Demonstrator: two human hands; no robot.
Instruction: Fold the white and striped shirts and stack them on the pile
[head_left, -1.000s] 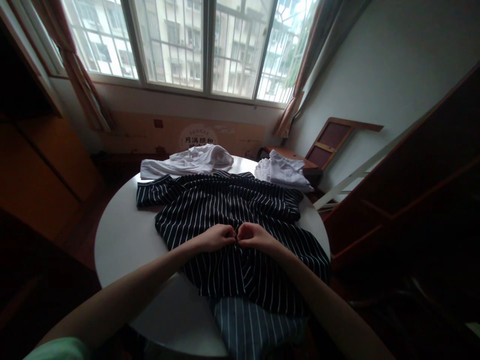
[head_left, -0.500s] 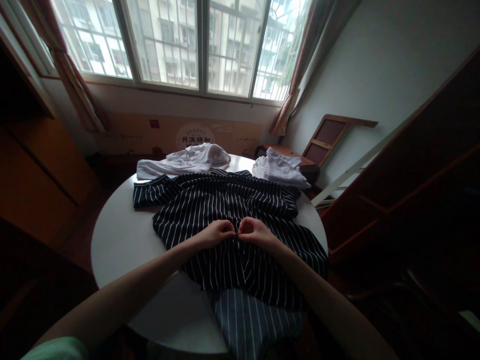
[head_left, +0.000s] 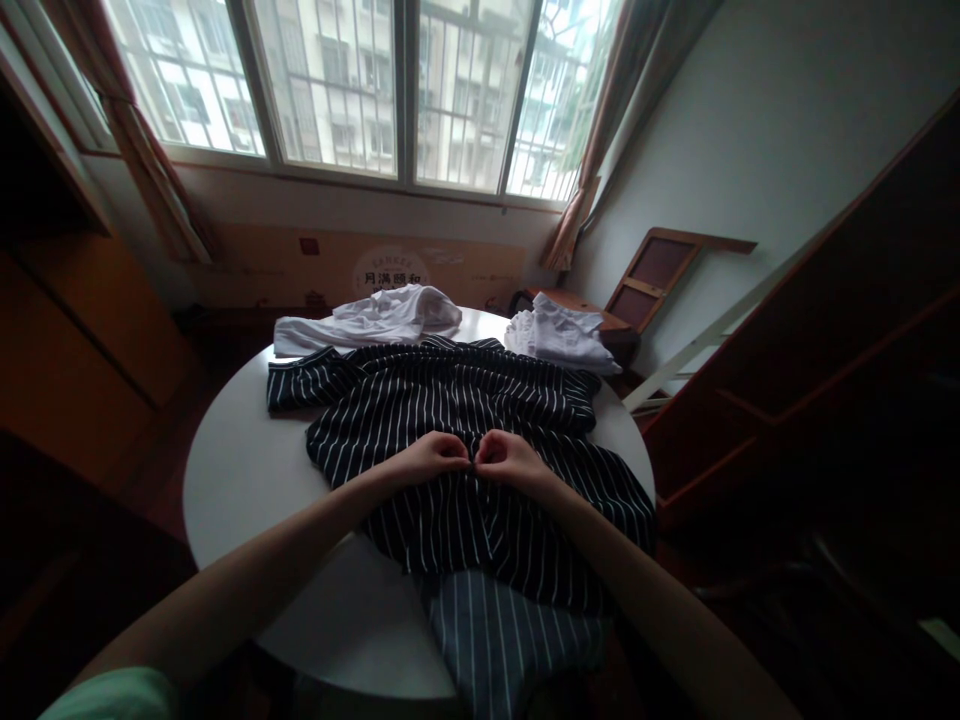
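A black shirt with white stripes point(head_left: 442, 390) lies spread over the round white table point(head_left: 247, 480), its lower part hanging over the near edge and showing a greyer inner side. My left hand point(head_left: 435, 455) pinches the middle of the shirt's front. Just beside it, almost fingertip to fingertip, my right hand point(head_left: 510, 462) pinches the same front. Whatever small part sits between the fingertips, a button perhaps, is too small to make out.
Crumpled white clothing point(head_left: 390, 315) lies at the table's far left, and a folded white pile point(head_left: 562, 335) at its far right. Behind stand a printed cardboard panel point(head_left: 292, 265) and a barred window. A wooden chair point(head_left: 652, 275) is at the back right.
Both hands have shifted very slightly up, still pinching the shirt front at the same place. The shirt lies almost unchanged.
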